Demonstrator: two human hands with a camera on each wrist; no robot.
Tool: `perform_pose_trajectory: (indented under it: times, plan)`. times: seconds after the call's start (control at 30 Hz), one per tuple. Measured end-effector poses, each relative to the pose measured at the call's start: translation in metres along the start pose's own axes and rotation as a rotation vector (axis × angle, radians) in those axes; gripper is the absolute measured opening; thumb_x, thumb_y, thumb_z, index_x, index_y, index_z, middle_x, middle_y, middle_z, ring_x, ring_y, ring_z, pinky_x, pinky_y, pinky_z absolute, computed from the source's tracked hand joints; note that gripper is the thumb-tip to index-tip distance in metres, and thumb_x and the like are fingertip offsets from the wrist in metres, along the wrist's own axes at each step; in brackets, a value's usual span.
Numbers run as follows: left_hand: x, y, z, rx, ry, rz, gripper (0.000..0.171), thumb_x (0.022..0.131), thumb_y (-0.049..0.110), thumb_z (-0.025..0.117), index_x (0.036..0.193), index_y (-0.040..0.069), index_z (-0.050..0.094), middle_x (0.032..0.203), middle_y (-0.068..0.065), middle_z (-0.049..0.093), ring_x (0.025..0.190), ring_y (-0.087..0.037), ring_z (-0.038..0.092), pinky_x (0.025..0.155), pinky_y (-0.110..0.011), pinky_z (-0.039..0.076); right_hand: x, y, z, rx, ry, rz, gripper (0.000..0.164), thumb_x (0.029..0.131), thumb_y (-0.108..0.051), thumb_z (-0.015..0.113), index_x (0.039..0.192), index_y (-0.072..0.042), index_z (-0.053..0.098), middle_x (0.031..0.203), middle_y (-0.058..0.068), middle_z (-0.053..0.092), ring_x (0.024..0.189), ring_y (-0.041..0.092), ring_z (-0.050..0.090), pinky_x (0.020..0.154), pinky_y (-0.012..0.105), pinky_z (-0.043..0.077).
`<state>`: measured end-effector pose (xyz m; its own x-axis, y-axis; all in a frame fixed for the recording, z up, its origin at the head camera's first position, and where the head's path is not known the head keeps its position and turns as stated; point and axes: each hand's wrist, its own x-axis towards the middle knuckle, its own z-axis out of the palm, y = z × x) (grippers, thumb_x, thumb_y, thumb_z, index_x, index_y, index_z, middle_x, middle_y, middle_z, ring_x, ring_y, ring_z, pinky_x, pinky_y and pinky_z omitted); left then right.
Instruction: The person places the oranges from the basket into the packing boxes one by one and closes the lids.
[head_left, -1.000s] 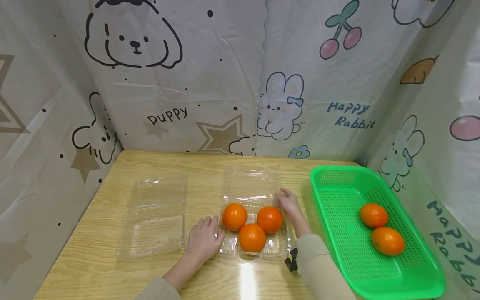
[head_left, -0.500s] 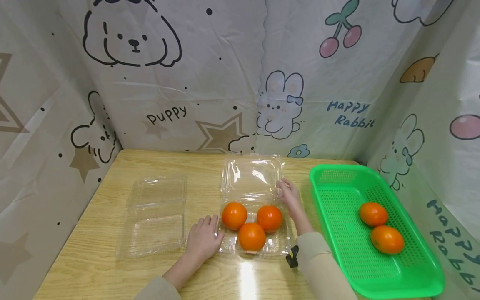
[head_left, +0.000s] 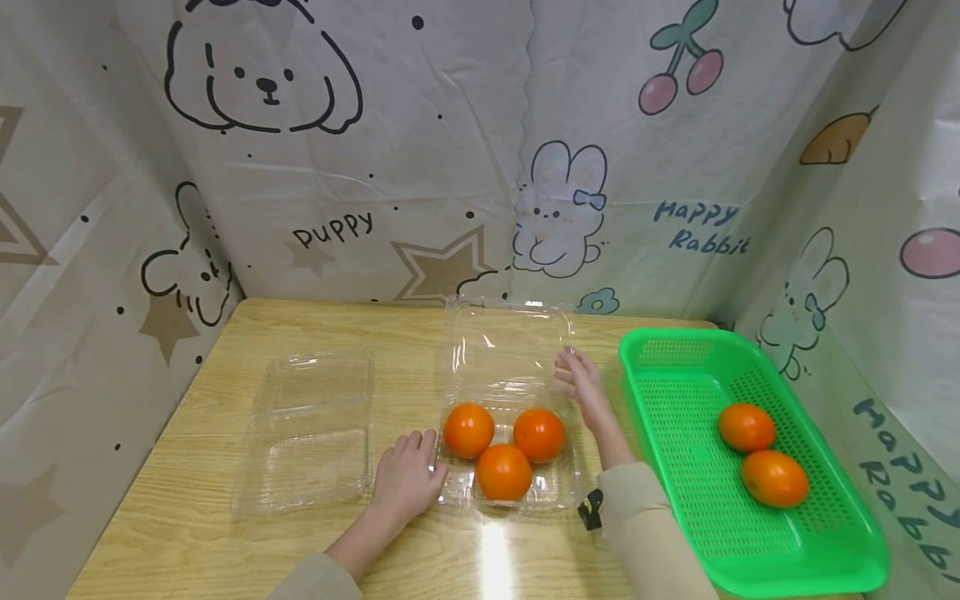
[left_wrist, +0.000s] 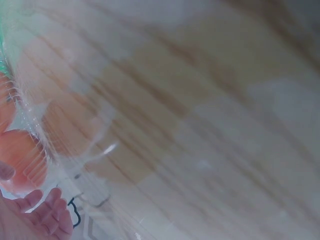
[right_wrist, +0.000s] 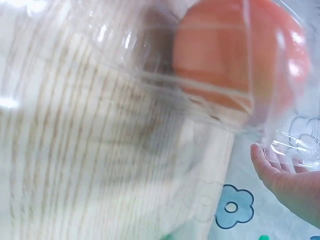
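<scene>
A clear plastic clamshell box holds three oranges in its bottom half. Its lid stands tilted up behind them. My right hand is at the lid's right edge, fingers fairly straight; in the right wrist view, the right hand appears by the clear plastic, and whether it touches cannot be told. My left hand rests on the table against the box's left edge, fingers extended. In the left wrist view, the left hand lies beside the plastic wall and a blurred orange.
Another clear clamshell box lies unfolded to the left on the wooden table. At the right, a green basket holds two oranges. A printed curtain closes off the back and sides.
The lid has risen from lying lower to a more upright tilt. My right hand has moved up and away along its right edge, its fingers spreading straighter. The left hand has stayed put.
</scene>
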<state>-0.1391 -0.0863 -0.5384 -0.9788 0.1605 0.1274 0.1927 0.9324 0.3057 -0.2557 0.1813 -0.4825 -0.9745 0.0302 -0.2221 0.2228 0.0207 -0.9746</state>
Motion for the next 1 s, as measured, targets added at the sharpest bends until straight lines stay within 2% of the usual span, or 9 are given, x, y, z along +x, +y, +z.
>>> perform_pose_trajectory:
  times: [0.13, 0.47, 0.8, 1.0]
  plan:
    - [0.000, 0.000, 0.000, 0.006, 0.003, 0.003, 0.044, 0.082, 0.033, 0.052, 0.115, 0.004, 0.052, 0.097, -0.011, 0.055, 0.083, -0.025, 0.050, 0.067, -0.039, 0.044, -0.002, -0.007, -0.002, -0.011, -0.020, 0.018, 0.057, 0.094, -0.034, 0.045, 0.139, -0.001, 0.031, 0.133, 0.026, 0.040, 0.121, 0.041, 0.041, 0.100, 0.049, 0.033]
    - [0.000, 0.000, 0.000, 0.000, 0.021, 0.008, 0.042, 0.080, 0.032, 0.053, 0.112, 0.005, 0.053, 0.091, -0.009, 0.054, 0.079, -0.024, 0.049, 0.062, -0.036, 0.042, -0.009, -0.020, -0.008, -0.036, -0.062, -0.021, 0.059, 0.094, -0.037, 0.043, 0.137, 0.001, 0.030, 0.134, 0.027, 0.038, 0.124, 0.043, 0.036, 0.103, 0.051, 0.028]
    - [0.000, 0.000, 0.000, -0.002, 0.039, 0.014, 0.041, 0.079, 0.031, 0.054, 0.110, 0.005, 0.053, 0.090, -0.009, 0.054, 0.077, -0.024, 0.049, 0.060, -0.036, 0.042, -0.019, -0.037, -0.004, -0.086, 0.009, -0.071, 0.057, 0.093, -0.039, 0.043, 0.132, 0.002, 0.037, 0.129, 0.024, 0.045, 0.120, 0.038, 0.044, 0.102, 0.048, 0.030]
    - [0.000, 0.001, -0.001, -0.005, 0.028, 0.008, 0.042, 0.079, 0.031, 0.054, 0.111, 0.004, 0.053, 0.091, -0.010, 0.054, 0.078, -0.024, 0.049, 0.062, -0.037, 0.042, -0.025, -0.045, -0.001, -0.064, 0.066, -0.092, 0.060, 0.091, -0.043, 0.046, 0.133, 0.000, 0.039, 0.129, 0.025, 0.047, 0.118, 0.036, 0.047, 0.102, 0.046, 0.032]
